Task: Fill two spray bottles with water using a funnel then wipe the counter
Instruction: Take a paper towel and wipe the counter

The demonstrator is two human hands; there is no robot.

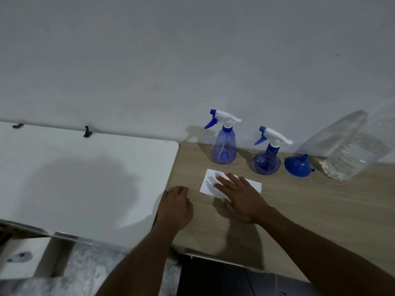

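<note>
right hand (239, 199): flat, fingers spread, pressing on the white wipe (208, 182) mid-worktop (310, 201)
left hand (176, 207): relaxed and flat, holding nothing, right on the worktop's left edge beside the white panel (85, 178)
spray bottles: taller one (224, 146) and shorter one (267, 159) upright by the back wall
funnel (298, 166): mouth-down, between the shorter one and the water jug (346, 150)
open room: wide stretch of wood right of the wipe

my right hand (239, 197) hides the middle of the white sheet (254, 185) | clear water container (346, 150) at right blurred | both forearms cut off at bottom edge
</note>
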